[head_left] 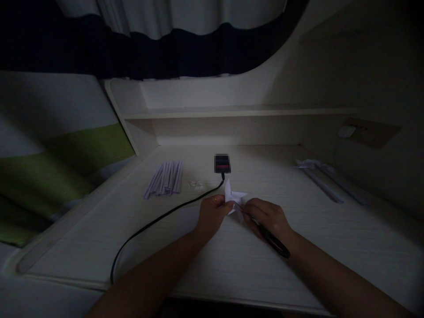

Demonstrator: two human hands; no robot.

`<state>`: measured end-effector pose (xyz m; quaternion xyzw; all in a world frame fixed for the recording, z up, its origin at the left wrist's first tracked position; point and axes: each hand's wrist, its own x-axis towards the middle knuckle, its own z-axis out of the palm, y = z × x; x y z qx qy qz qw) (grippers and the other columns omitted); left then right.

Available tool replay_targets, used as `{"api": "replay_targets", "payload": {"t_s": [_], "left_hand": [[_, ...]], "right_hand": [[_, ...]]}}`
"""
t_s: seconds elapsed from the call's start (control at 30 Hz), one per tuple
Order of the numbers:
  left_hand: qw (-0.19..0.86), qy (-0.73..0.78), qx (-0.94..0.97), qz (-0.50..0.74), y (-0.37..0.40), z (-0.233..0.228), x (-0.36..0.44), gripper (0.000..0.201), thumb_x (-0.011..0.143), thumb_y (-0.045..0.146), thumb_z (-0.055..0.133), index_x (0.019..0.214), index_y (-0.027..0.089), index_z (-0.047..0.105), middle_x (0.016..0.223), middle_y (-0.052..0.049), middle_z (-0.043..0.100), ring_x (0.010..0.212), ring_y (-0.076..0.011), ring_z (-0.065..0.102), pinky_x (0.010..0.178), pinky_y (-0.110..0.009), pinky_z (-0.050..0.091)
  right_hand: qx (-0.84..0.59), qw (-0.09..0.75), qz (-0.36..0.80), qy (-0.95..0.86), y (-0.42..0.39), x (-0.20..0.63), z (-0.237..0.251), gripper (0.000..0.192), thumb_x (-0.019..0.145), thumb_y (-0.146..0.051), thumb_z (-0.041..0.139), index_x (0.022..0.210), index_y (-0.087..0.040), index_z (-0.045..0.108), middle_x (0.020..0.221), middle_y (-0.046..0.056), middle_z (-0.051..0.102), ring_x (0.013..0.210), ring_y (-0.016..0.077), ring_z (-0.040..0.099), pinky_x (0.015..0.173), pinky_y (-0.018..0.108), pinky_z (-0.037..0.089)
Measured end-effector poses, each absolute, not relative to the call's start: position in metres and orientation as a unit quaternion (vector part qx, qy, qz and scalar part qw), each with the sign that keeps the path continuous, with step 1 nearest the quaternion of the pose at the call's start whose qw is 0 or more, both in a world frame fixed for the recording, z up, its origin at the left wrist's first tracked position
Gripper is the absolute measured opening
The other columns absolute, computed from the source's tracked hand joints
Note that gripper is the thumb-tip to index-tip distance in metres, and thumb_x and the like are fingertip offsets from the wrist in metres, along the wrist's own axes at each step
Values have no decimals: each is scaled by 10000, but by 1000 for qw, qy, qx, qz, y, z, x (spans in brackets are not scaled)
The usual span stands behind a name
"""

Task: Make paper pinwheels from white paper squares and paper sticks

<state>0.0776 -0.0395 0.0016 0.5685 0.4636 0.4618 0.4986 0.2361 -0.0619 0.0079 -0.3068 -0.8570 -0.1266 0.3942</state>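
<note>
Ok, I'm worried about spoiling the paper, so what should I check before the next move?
1. Left hand gripping the white paper pinwheel: ok.
2. Black-handled tool in the right hand: ok.
3. Where its tip meets the paper: cannot tell, too dark and small.
4. Black cable well away from the left hand: not ok, it runs close by.
5. Bundle of paper sticks clear of both hands: ok.
</note>
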Motion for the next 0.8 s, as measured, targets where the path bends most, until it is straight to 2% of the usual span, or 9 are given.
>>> {"api": "replay_targets", "payload": {"t_s": [0.2,0.33,0.47,0.6,0.8], "left_hand": [[485,472,576,458,-40,1,77,175,621,285,563,647,126,631,539,18,543,511,-96,459,478,-200,333],[494,479,563,458,-41,0,79,168,624,281,556,638,129,626,533,28,527,499,-87,445,471,-194,322],[524,480,531,461,-41,2,80,147,609,259,560,635,128,622,533,27,533,498,-90,458,491,-202,340],[523,485,520,470,-39,4,79,145,600,262,562,594,127,615,508,19,532,504,-106,476,495,-212,346],[534,469,517,476,-40,6,79,150,596,256,569,636,128,638,529,16,550,505,-103,475,517,-220,353]], "right_hand": [[-289,378,-152,-866,-60,239,6,101,775,-132,472,779,-143,572,712,56,593,622,130,547,550,242,447],[-331,417,-48,-845,-62,234,7,84,771,-144,472,711,-157,529,648,29,539,556,107,511,507,223,420],[-383,472,66,-791,-65,229,8,154,787,-194,475,635,-180,455,593,-6,457,524,96,467,492,223,390],[-390,485,95,-777,-67,228,8,148,784,-194,484,638,-185,459,616,0,464,539,101,469,500,232,387],[-358,479,86,-797,-64,231,3,119,770,-171,502,652,-178,490,643,12,492,563,105,486,514,237,396]]}}
